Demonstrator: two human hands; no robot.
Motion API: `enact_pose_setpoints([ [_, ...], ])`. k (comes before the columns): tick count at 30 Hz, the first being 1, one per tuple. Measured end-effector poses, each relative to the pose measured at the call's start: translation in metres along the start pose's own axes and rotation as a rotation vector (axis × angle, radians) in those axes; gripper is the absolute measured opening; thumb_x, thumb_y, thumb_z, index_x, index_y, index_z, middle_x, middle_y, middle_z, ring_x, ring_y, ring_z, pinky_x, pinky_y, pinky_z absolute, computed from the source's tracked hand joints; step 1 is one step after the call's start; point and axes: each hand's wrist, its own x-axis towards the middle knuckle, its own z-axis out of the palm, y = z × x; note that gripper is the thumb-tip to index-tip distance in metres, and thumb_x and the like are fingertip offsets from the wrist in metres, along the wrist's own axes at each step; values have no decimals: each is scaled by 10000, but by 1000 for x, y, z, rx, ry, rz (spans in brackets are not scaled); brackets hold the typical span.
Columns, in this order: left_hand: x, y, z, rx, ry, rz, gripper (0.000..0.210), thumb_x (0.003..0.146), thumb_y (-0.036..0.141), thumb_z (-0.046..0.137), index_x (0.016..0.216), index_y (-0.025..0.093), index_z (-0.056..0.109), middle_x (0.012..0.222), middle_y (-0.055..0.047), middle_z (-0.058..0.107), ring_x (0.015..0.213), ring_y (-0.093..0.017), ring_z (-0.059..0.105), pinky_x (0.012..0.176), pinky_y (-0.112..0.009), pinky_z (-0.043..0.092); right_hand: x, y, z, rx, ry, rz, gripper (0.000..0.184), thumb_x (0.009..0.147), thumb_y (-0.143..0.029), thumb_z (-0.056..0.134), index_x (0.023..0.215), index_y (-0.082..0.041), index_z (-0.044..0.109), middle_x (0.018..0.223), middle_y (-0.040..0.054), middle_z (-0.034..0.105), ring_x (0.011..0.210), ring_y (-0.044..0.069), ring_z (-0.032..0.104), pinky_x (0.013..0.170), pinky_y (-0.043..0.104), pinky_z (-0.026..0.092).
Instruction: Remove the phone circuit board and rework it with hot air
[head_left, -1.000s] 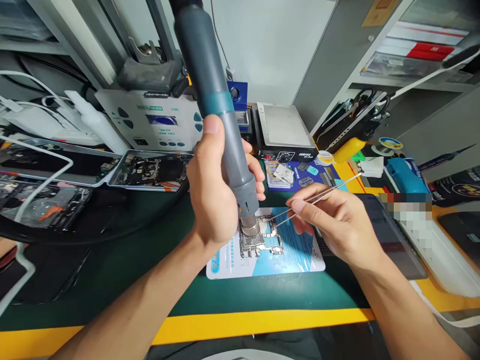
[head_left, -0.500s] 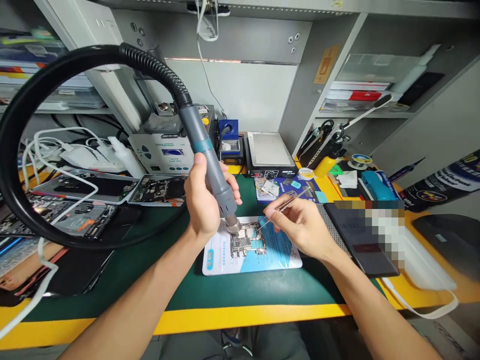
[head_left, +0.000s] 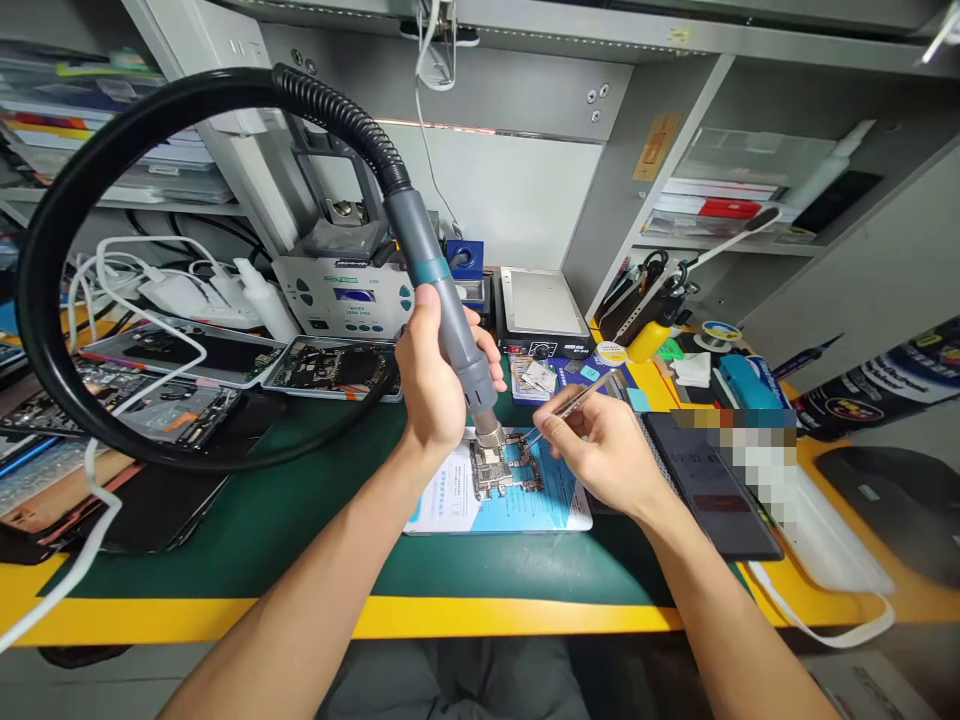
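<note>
My left hand (head_left: 439, 375) is wrapped round the grey handle of a hot air gun (head_left: 450, 310), whose metal nozzle points down just over the upper part of a small circuit board (head_left: 495, 475). Whether the nozzle touches the board I cannot tell. Under the board lies a white and blue printed card (head_left: 450, 515). A pair of metal tweezers (head_left: 576, 402) is pinched in my right hand (head_left: 600, 440), with the tips close to the board's upper right edge. The black hose (head_left: 45, 400) loops from the gun round to the left.
A station with a small display (head_left: 352, 295) and a flat heating plate (head_left: 541, 300) stand at the back. Opened devices (head_left: 180, 355) and white cables (head_left: 97, 480) crowd the left. At right lie a dark phone (head_left: 705, 485) and a yellow bottle (head_left: 649, 340).
The view has shifted a little. The gun's nozzle has moved right across the upper part of the board, and the tweezers stay close to the board's upper right.
</note>
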Motion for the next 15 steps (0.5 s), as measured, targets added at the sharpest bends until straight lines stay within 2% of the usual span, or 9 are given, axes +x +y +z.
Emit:
enact_pose_setpoints([
  [5, -4, 0, -7, 3, 18, 22, 524, 928, 688, 438, 816, 198, 584, 562, -9, 592, 447, -158, 560, 409, -283, 484, -5, -4, 0, -71, 17, -68, 213, 933, -316, 602, 775, -189, 669, 596, -12, 621, 499, 145, 542, 483, 278, 370],
  [8, -9, -1, -15, 5, 37, 32, 517, 941, 668, 409, 813, 198, 582, 567, -24, 604, 451, -166, 572, 425, -290, 470, -4, -1, 4, -77, 45, -126, 253, 936, -296, 579, 719, -188, 649, 686, 31, 694, 514, 144, 566, 507, 289, 401],
  [15, -18, 0, -19, 1, 16, 20, 482, 923, 643, 447, 822, 195, 596, 588, -50, 626, 484, -194, 599, 466, -323, 470, -6, -1, 9, -82, 79, -188, 266, 954, -288, 562, 711, -207, 633, 666, 33, 698, 559, 167, 624, 519, 289, 426],
])
